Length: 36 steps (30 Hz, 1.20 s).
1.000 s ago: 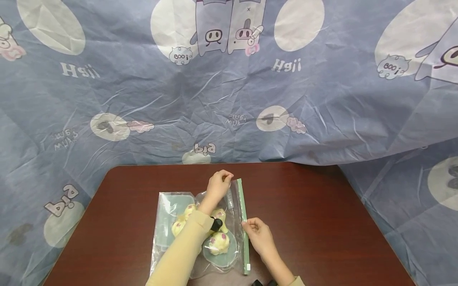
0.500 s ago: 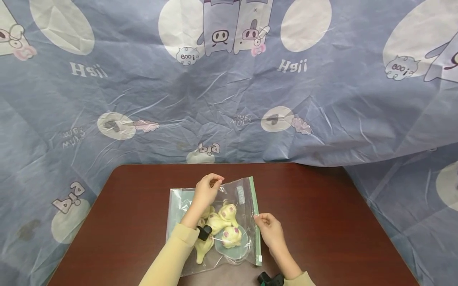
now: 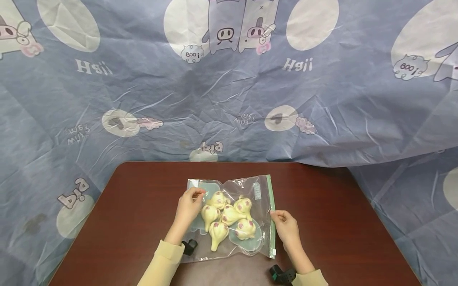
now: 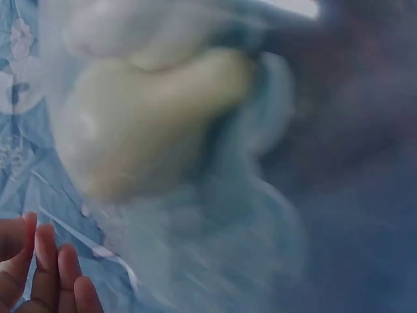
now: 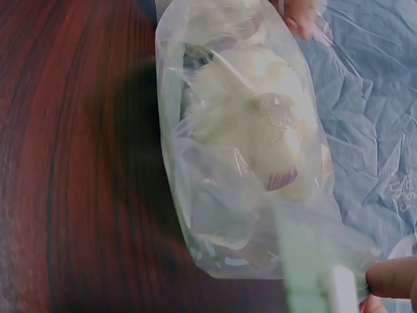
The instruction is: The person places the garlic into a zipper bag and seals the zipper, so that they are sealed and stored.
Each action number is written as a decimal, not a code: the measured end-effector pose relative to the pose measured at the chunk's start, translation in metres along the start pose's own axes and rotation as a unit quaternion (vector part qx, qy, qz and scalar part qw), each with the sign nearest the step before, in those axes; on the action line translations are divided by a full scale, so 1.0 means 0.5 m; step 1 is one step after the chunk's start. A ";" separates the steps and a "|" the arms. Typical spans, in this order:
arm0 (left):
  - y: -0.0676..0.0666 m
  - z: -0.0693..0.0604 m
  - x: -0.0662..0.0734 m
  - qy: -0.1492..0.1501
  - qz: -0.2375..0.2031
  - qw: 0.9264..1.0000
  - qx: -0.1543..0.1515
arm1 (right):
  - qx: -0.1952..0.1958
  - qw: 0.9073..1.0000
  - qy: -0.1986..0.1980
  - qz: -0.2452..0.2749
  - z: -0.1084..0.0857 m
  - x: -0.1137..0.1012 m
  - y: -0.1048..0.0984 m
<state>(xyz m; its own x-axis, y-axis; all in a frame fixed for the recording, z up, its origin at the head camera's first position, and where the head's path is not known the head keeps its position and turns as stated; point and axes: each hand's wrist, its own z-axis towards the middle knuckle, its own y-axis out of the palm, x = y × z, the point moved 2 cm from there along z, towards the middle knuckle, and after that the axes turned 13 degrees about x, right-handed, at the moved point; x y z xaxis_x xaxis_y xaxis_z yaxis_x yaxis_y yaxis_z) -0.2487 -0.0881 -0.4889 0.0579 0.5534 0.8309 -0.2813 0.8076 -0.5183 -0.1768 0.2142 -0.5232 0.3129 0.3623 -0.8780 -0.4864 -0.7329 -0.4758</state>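
A clear zip bag (image 3: pixel 236 246) with a green zip strip (image 3: pixel 271 198) lies on the table, turned sideways. Inside are several pale yellow garlic bulbs (image 3: pixel 229 214) with purple patches, over pale blue rounded shapes. My right hand (image 3: pixel 288 228) pinches the zip edge at the bag's right side; its fingertips (image 5: pixel 391 277) show beside the green strip in the right wrist view. Over the bag's left part is my left hand (image 3: pixel 189 206), fingers nearly straight, thumb close to the forefinger. Nothing shows between the left fingers (image 4: pixel 47 254) in the left wrist view, where the bag is blurred.
The dark red-brown table (image 3: pixel 322 206) extends on both sides of the bag. A blue patterned cloth (image 3: pixel 229 91) hangs behind and beside it. Black wrist devices (image 3: pixel 282 274) sit close to the bag's near side.
The bag has shifted right with my right hand still on its zip edge. My left hand has moved left and nearer, from the bag's far edge to its left part, uncovering more garlic bulbs.
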 end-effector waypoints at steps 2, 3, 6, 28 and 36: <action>-0.005 -0.004 -0.017 -0.003 0.014 1.000 0.019 | 0.005 1.000 0.002 0.000 0.003 0.003 -0.003; -0.007 -0.007 -0.024 -0.006 0.021 0.999 0.027 | 0.007 1.000 0.002 -0.001 0.005 0.004 -0.004; -0.012 -0.015 -0.046 -0.027 0.042 0.998 0.049 | 0.011 1.000 0.000 -0.004 0.006 0.007 -0.006; -0.018 -0.044 -0.110 -0.092 0.063 0.994 -0.021 | 0.065 0.995 -0.062 -0.049 0.007 0.035 -0.001; -0.016 -0.038 -0.112 -0.079 0.064 0.995 0.008 | 0.099 0.980 -0.155 -0.081 0.015 0.044 0.007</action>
<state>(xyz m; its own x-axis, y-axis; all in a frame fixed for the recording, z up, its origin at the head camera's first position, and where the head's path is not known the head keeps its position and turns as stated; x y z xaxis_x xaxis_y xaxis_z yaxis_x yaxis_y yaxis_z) -0.2313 -0.1217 -0.5354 -0.1308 0.6113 0.7805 -0.2924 0.7284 -0.6196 -0.1777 0.2236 -0.5446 0.1514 0.6438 -0.7501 -0.6100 -0.5362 -0.5833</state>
